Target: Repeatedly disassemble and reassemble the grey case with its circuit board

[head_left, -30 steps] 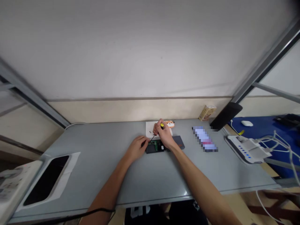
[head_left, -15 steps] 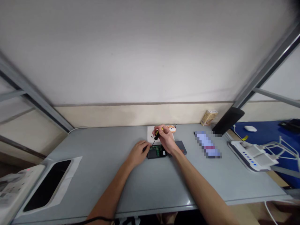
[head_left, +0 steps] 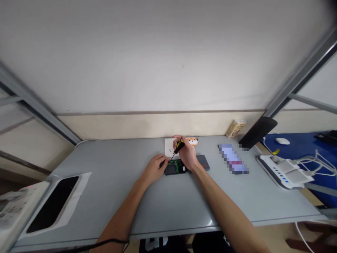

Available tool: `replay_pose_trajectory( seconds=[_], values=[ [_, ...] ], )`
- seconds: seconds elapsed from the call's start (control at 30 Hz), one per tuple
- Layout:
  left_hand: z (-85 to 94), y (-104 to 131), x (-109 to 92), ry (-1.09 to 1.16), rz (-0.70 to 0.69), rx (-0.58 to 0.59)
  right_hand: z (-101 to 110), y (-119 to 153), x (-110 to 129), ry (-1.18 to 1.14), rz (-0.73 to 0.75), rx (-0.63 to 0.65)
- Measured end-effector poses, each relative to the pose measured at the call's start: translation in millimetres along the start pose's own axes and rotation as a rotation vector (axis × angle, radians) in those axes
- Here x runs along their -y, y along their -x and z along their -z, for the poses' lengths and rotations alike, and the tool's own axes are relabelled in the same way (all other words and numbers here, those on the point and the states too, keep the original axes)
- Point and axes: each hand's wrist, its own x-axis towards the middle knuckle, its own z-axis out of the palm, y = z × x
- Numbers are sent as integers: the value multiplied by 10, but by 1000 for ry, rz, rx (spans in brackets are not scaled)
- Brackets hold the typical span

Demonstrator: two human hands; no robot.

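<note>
A small black device with its green circuit board exposed [head_left: 172, 170] lies flat on the grey table. My left hand [head_left: 154, 168] rests at its left end, fingers closed on the edge near the upper left corner. My right hand [head_left: 187, 154] is wrapped round a black and yellow screwdriver [head_left: 179, 146], held tilted. The thin shaft points down and left to the board's top left, close to my left fingertips; whether the tip sits in a screw is too small to tell. Behind the device, a white sheet [head_left: 168, 144] carries several tiny dark screw-like bits.
A dark grey flat cover [head_left: 202, 162] lies right of the device, partly behind my right wrist. An orange dog-faced item [head_left: 192, 141] sits behind. Farther right are a blurred-out phone [head_left: 233, 160], a small carton [head_left: 235, 128] and a power strip [head_left: 281, 175]. A black tablet [head_left: 54, 203] lies left.
The screwdriver handle has tipped a little to the right, and my right fingers have shifted on it. The view has tilted slightly, moving the table up. My left hand stays at the device.
</note>
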Motion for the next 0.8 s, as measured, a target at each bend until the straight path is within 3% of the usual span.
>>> replay_pose_trajectory(
  seconds=[0.53, 0.8],
  values=[
    [-6, -5, 3, -15, -17, 4, 57, 9, -37, 157, 20, -18],
    [18, -8, -38, -20, 4, 16, 12, -24, -33, 30, 22, -45]
  ],
)
